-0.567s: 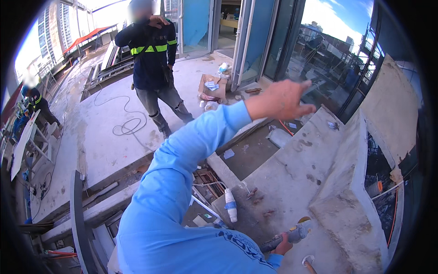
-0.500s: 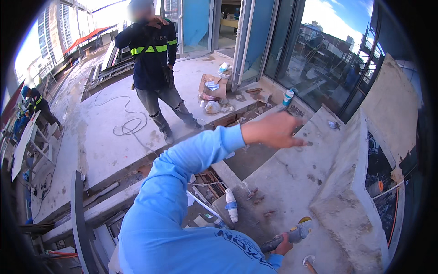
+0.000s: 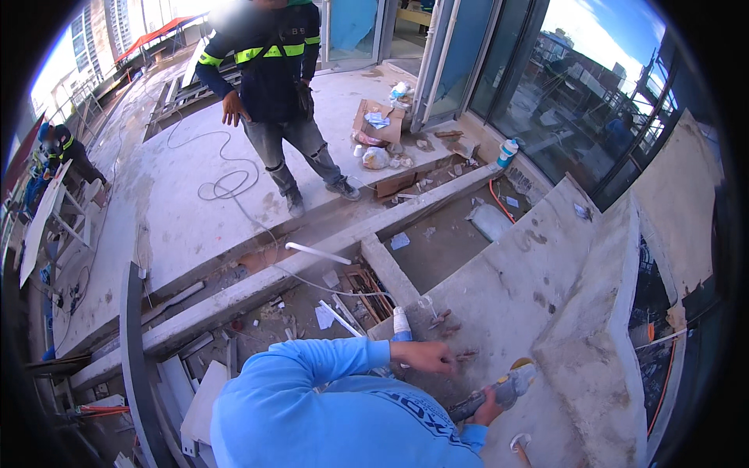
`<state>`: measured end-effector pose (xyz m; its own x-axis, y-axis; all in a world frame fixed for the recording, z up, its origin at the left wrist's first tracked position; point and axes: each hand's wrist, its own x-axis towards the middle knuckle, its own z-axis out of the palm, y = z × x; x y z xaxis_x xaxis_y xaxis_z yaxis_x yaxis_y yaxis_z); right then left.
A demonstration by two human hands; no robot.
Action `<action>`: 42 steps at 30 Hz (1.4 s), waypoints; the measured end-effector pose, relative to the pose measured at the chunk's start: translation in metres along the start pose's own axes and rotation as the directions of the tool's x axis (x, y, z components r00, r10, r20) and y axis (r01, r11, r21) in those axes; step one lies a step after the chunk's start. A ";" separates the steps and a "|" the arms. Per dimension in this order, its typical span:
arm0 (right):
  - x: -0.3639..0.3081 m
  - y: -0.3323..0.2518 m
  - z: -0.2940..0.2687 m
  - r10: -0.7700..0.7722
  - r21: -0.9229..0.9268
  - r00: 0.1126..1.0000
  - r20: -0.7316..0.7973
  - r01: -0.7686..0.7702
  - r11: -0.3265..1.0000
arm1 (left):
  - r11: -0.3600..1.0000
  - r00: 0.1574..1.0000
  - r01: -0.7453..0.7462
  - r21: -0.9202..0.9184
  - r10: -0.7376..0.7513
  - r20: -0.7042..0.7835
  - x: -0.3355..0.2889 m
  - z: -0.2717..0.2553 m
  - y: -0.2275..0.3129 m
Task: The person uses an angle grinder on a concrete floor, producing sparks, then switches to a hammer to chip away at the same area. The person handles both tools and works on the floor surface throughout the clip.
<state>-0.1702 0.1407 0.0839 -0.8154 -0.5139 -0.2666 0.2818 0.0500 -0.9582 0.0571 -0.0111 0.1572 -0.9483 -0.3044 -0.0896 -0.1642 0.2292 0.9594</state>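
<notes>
An angle grinder (image 3: 512,385) with a dark body and a yellowish disc lies low over the concrete slab (image 3: 507,312). My right hand (image 3: 488,407) is closed around its body. My left hand (image 3: 427,356) hangs above the slab, to the left of the grinder and apart from it. Its fingers point down and blur, so their grip does not show clearly. Close to those fingertips lies a small reddish-brown piece (image 3: 466,356), with similar ones farther off. Just beyond my left wrist, a white and blue cable connector (image 3: 401,321) is partly hidden by my arm.
A person (image 3: 273,86) in a reflective-striped top stands ahead across a debris-filled trench (image 3: 273,312). A grey cable (image 3: 234,183) loops over the floor. Glass doors (image 3: 577,101) and a blue-white bottle (image 3: 507,152) are at back right; a raised concrete ledge (image 3: 601,312) is at right.
My left arm has come down and back from its outstretched position, uncovering the trench and a white pipe. The standing person has lowered a raised hand. My right hand still holds the grinder.
</notes>
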 end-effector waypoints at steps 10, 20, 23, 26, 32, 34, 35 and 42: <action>-0.002 0.009 -0.002 0.055 0.052 0.998 -0.034 -0.053 0.997 | 0.985 0.992 0.068 -0.161 -0.049 0.117 -0.005 0.052 -0.023; -0.020 0.002 -0.030 0.149 0.047 0.986 -0.068 -0.146 0.988 | 0.985 0.969 0.165 -0.051 -0.152 0.197 0.030 0.092 -0.014; -0.026 -0.004 -0.037 0.169 0.045 0.981 -0.098 -0.165 0.985 | 0.966 0.983 0.180 0.187 -0.174 -0.049 0.039 0.108 -0.056; -0.031 -0.002 -0.054 0.188 0.013 0.973 -0.133 -0.188 0.982 | 0.897 0.934 0.308 0.317 -0.221 -0.282 0.055 0.110 -0.109; -0.038 -0.005 -0.101 0.229 0.057 0.952 -0.202 -0.222 0.973 | 0.809 0.888 0.283 0.516 -0.017 -0.460 0.100 0.108 -0.149; -0.043 -0.012 -0.114 0.241 0.065 0.945 -0.223 -0.232 0.971 | 0.712 0.909 0.306 0.632 -0.021 -0.416 0.113 0.112 -0.153; -0.044 -0.016 -0.120 0.243 0.071 0.943 -0.229 -0.232 0.970 | 0.655 0.917 0.313 0.687 -0.022 -0.397 0.117 0.114 -0.153; -0.040 0.000 -0.158 0.217 0.150 0.941 -0.260 -0.183 0.972 | 0.573 0.982 0.173 0.801 -0.038 -0.184 0.091 0.131 -0.182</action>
<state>-0.2176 0.2965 0.0782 -0.8373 -0.2500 -0.4862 0.4990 0.0140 -0.8665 -0.0349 0.0406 -0.0609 -0.8751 -0.4782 -0.0749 -0.4752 0.8196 0.3201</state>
